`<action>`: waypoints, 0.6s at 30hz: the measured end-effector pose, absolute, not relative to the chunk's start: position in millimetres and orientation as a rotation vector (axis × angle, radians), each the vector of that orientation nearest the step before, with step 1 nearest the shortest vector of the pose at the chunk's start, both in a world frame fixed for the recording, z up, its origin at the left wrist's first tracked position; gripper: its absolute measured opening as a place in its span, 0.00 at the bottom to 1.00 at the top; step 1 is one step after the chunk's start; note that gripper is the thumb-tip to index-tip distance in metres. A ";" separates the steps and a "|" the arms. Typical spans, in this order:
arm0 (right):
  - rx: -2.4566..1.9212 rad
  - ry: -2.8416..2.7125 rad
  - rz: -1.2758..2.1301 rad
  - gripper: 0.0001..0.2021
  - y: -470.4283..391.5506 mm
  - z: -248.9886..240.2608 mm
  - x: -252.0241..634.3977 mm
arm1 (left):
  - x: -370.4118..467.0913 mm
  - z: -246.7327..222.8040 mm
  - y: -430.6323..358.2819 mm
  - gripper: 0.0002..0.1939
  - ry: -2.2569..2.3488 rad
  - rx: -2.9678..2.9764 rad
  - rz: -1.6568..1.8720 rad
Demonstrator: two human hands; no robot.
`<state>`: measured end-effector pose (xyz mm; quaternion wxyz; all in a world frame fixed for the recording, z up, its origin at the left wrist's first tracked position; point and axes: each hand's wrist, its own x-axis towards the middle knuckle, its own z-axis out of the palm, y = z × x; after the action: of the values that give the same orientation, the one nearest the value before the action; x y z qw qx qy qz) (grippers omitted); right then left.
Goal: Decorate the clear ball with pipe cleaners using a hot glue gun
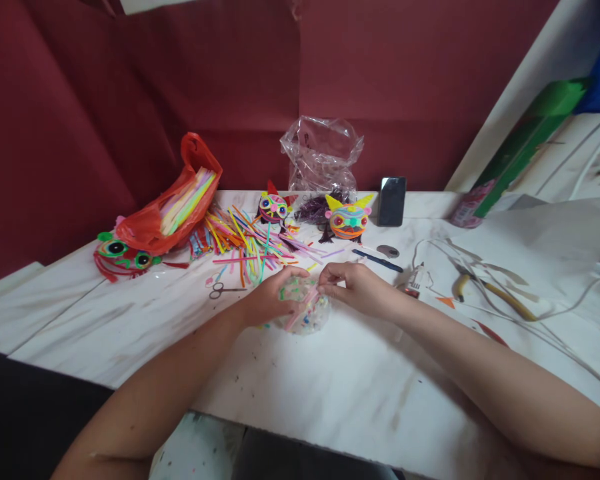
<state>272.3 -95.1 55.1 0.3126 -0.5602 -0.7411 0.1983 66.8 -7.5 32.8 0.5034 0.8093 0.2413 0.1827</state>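
Observation:
A rounded see-through piece [307, 317] rests low over the table in front of me. Green shapes, a pink strip and small coloured bits show on or in it; its exact kind is unclear. My left hand [270, 297] grips its left side, fingers curved over the top and thumb lower down. At its upper right edge, the fingertips of my right hand [347, 283] pinch together by the pink strip. Left of my left hand lie small scissors [219, 291]. Cut pipe cleaners [253, 250] are scattered just beyond both hands.
Colourful animal heads stand behind: a yellow-horned one [347, 221], a smaller one [274, 205] and a green-and-red one [125, 257]. A red bag [173, 207] holds more pipe cleaners. A phone [391, 203] leans upright. Rightward are a glue gun [417, 280], pliers [507, 299] and cables.

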 end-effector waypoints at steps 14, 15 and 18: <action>-1.478 -1.947 0.522 0.09 -93.2 53.0 274.6 | 63.6 28.5 -0.1 0.32 0.482 1.911 0.391; -1.475 -1.948 0.521 0.09 -92.8 52.5 274.8 | 63.4 28.8 0.2 0.32 0.471 1.906 0.386; -1.471 -1.945 0.523 0.09 -91.8 51.3 275.1 | 63.3 28.2 1.1 0.34 0.450 1.890 0.379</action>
<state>275.1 -91.8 51.3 0.3181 -0.5592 -0.7393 0.1989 63.3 1.1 28.2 0.5489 0.7981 0.1900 0.1602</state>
